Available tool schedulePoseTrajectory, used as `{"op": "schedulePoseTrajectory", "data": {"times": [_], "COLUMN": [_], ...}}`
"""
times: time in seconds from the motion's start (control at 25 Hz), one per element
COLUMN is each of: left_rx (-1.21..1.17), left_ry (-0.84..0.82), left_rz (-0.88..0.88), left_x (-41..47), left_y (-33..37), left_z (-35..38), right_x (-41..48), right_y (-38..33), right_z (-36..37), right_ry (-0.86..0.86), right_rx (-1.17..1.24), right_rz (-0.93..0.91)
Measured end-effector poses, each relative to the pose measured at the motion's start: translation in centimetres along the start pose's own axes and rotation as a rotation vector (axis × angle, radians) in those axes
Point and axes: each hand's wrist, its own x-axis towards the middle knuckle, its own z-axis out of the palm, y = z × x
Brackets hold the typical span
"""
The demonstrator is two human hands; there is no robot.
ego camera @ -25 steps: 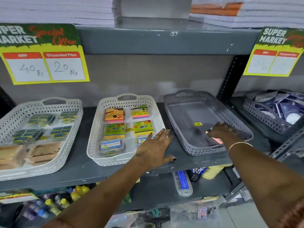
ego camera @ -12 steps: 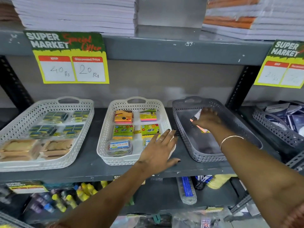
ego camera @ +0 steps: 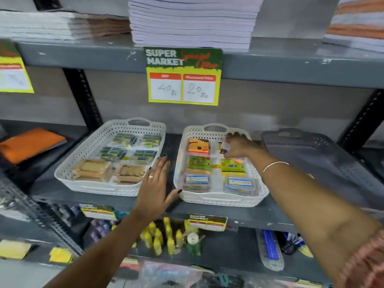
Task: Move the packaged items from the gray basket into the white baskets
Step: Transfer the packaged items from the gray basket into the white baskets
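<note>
The right hand [ego camera: 239,147] pinches a small packet [ego camera: 225,146] over the back right corner of the white basket [ego camera: 218,199]; left hand [ego camera: 154,183] flat, empty. Next, set it down.

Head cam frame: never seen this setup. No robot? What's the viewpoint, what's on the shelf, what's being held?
No robot here. A person wears one wide-angle camera on the head, looking forward and down at their own bare hands.

On the gray shelf sit two white baskets and one gray basket. The left white basket holds packets in rows. The middle white basket holds colourful sticky-note packs and clear boxes.

The right hand reaches over the middle basket's back, its fingers closed on a small packaged item; its label is too blurred to read. The left hand rests open and flat on the shelf between the white baskets.
</note>
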Motion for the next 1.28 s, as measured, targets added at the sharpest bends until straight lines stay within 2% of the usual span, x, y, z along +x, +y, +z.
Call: {"op": "schedulePoseTrajectory", "data": {"times": [0.16, 0.36, 0.6, 1.28], "left_rx": [0.126, 0.198, 0.189, 0.209], "left_ry": [-0.210, -0.336, -0.348, -0.305], "left_rz": [0.118, 0.113, 0.075, 0.083], "left_x": [-2.6, -2.6, -2.7, -2.8], "left_y": [-3.4, -4.6, -4.8, -4.9], "left_z": [2.3, 4.2, 4.7, 5.0], "right_x": [1.5, 2.2, 3.0, 3.2], "right_y": [-0.6, 0.3, 0.7, 1.1], "right_z": [3.0, 5.2, 5.3, 6.1], "right_ry": [-0.160, -0.244, -0.310, -0.282], "right_rx": [-0.020, -0.049, -0.095, -0.139], "right_rz": [-0.005, 0.007, -0.044, -0.044]}}
